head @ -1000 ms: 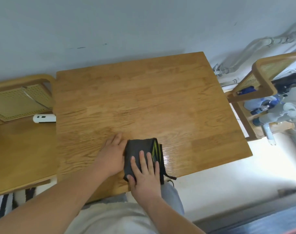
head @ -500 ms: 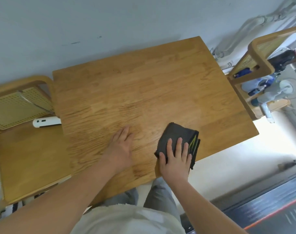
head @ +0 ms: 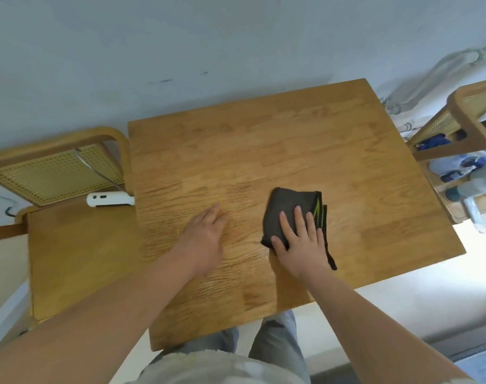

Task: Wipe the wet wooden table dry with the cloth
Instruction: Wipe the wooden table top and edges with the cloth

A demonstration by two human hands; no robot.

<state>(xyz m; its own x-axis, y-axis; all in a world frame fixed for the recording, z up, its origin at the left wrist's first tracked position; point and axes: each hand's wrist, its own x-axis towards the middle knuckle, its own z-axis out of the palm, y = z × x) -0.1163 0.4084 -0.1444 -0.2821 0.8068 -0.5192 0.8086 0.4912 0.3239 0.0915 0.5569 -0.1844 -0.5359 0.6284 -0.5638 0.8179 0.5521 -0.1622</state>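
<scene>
Head camera, looking down: nearest are the person's grey trouser legs point(head: 275, 339), showing below the near edge of the wooden table point(head: 305, 139), and both bare forearms reach forward over the wood. The left hand point(head: 206, 239) lies palm down on the bare tabletop with its fingers straight and close together, holding nothing, a little apart from the cloth. The right hand point(head: 301, 245) is flat too, with its fingers spread and pressing on the near part of the dark folded cloth point(head: 289, 209). The cloth sits right of the table's middle, in its near half, and has yellow-green stripes along its right edge (a thin dark strip trails from it toward the near edge). A faint wet sheen shows on the wood just by the cloth's near left corner. Beside the table's left edge stands a wooden chair point(head: 70, 259) with a cane back; its seat carries a white device point(head: 110, 199) with a cable. At the right a second cane-backed chair point(head: 471, 120) holds several blue-and-white bottles point(head: 457, 167), too blurred to count. Farthest is a pale wall point(head: 181, 51).
</scene>
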